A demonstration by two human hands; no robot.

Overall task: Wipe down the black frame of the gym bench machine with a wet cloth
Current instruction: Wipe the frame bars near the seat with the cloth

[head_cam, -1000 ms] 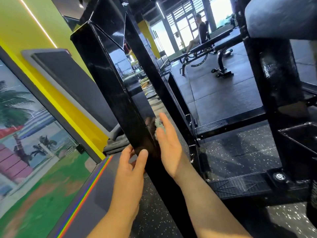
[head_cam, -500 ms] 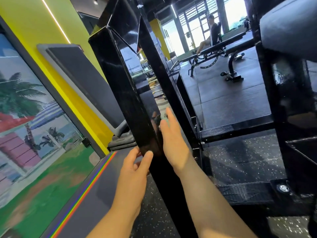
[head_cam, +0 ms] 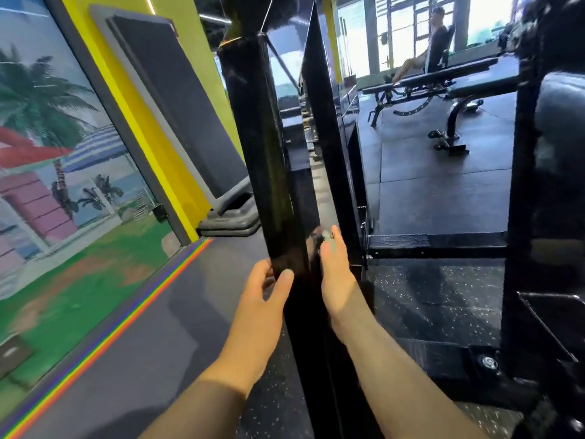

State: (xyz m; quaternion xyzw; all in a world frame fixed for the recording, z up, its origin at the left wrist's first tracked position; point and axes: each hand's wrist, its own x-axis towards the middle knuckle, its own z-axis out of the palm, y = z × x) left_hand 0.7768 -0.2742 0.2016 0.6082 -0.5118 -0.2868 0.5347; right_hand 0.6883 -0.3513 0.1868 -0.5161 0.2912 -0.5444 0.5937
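A glossy black frame post of the bench machine rises through the middle of the head view. My left hand holds its left edge, thumb on the front face and fingers round the side. My right hand lies flat with straight fingers against the post's right face, pressing a cloth to it. Only a small pale green bit of the cloth shows at my fingertips; the rest is hidden under my palm.
A second black upright stands just behind the post. Another part of the black frame fills the right side. Mats lean on the yellow wall at left. Benches and a seated person are far back.
The view has swung and the post now stands more upright in frame. My right hand slid slightly along the post's right face. The left hand keeps its hold.
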